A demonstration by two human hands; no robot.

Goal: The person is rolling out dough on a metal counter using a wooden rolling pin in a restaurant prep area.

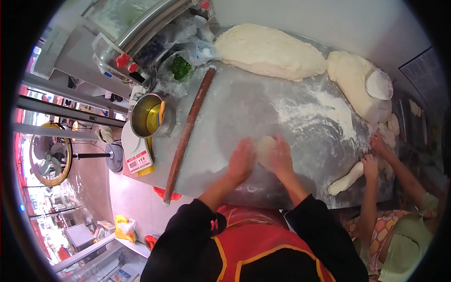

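Right at the middle of the floured counter [263, 108] lies a small lump of dough [264, 149], pressed between the left hand [241, 160] and right hand [281, 156], whose fingers lie flat and spread, grasping nothing. A long rolling pin [187, 134] lies to the left beside a pot of oil [149, 117]. Another person's hands [373, 157] roll a dough strip [346, 178] at the right edge.

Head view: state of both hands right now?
Left hand: open, palm down, pressing the left side of the small dough piece.
Right hand: open, flat on the same dough piece, not gripping it.
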